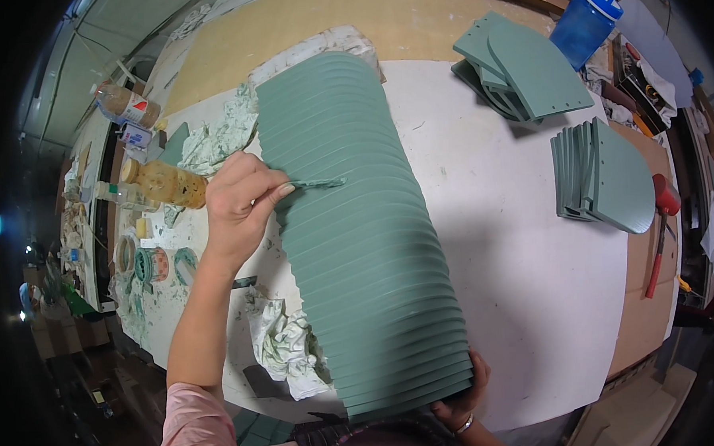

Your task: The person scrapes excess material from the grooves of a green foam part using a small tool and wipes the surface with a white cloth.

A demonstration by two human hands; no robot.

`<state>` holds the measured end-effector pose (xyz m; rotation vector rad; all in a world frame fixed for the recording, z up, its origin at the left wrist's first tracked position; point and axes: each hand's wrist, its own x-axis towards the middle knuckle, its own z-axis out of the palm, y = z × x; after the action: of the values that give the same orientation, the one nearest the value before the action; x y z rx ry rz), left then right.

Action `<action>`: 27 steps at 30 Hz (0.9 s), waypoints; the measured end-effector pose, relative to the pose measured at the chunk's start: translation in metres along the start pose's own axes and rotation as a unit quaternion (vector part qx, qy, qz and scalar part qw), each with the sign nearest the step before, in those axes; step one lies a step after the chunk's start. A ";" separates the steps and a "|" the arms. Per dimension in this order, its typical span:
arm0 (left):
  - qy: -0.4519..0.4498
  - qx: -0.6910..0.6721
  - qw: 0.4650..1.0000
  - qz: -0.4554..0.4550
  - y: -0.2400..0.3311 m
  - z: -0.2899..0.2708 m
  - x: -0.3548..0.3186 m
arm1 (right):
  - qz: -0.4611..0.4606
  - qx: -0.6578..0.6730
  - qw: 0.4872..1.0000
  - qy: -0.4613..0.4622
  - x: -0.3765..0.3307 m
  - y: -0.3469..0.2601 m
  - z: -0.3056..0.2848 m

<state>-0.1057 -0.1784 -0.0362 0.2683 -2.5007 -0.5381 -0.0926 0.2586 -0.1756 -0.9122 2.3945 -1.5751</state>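
Observation:
A long, curved green piece with many overlapping ribs [358, 247] lies lengthwise before me, its near end close to my body. My left hand [244, 198] is closed in a pinch on a thin, green-smeared tool [319, 183], whose exact kind I cannot make out. The tool's tip rests on or just over the ribs, left of the middle. At the near right corner, my right hand [472, 385] grips the ribbed piece's edge, with some fingers hidden beneath it. Crumpled, green-stained cloths [287, 346] lie along the left side.
Flat green panels [525, 68] are piled at the far right, with a second stack [610, 176] nearer. Beyond them stands a blue bottle [586, 26]. A red mallet [665, 197] lies at the right edge. Jars [168, 183] and a green-smeared cup [150, 264] crowd the left.

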 end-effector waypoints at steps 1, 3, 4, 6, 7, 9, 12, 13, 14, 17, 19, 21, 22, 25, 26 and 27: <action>0.000 0.002 1.000 0.000 0.001 0.000 -0.001 | 0.003 0.003 1.000 0.000 0.000 -0.001 0.001; 0.009 0.024 0.999 0.022 0.001 0.006 -0.002 | 0.004 -0.006 1.000 0.014 -0.001 0.001 0.004; 0.008 0.022 0.999 0.021 0.000 0.008 -0.003 | 0.004 -0.013 1.000 0.028 -0.002 0.001 0.005; 0.012 0.063 0.997 0.046 -0.003 0.012 -0.007 | 0.005 -0.007 1.000 0.016 -0.003 0.004 0.003; 0.010 0.063 0.997 0.046 -0.004 0.015 -0.008 | 0.006 -0.002 1.000 0.003 -0.004 0.006 0.002; 0.035 0.092 0.992 0.082 -0.004 0.012 -0.009 | -0.003 -0.002 1.000 0.008 -0.001 0.002 0.002; 0.048 0.112 0.987 0.108 -0.005 0.014 -0.009 | -0.007 0.001 1.000 0.015 -0.001 0.001 0.002; 0.047 0.112 0.987 0.108 -0.005 0.015 -0.009 | -0.007 0.002 1.000 0.018 0.000 0.002 0.002; 0.052 0.118 0.984 0.126 -0.005 0.017 -0.011 | -0.006 0.001 1.000 0.018 -0.001 0.002 0.003; 0.060 0.130 0.978 0.152 -0.006 0.018 -0.010 | -0.008 -0.002 1.000 0.019 -0.002 0.003 0.003; 0.062 0.135 0.976 0.160 -0.006 0.018 -0.006 | -0.002 0.007 1.000 0.017 -0.002 0.003 0.003; 0.042 0.125 0.976 0.172 -0.003 0.020 0.000 | -0.002 0.003 1.000 0.014 -0.002 0.003 0.002; 0.042 0.125 0.976 0.172 -0.003 0.018 -0.002 | -0.003 -0.001 1.000 0.013 -0.001 0.003 0.001; 0.048 0.130 0.975 0.173 -0.006 0.019 -0.004 | -0.002 -0.001 1.000 0.019 -0.002 0.003 0.002; 0.051 0.132 0.975 0.170 -0.006 0.019 -0.004 | -0.001 0.000 1.000 0.019 -0.002 0.003 0.002; 0.054 0.133 0.975 0.168 -0.006 0.019 -0.004 | -0.001 0.004 1.000 0.022 -0.001 0.003 0.002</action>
<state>-0.1129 -0.1769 -0.0555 -0.0276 -2.4366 -0.0498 -0.0918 0.2584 -0.1799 -0.8890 2.4150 -1.6203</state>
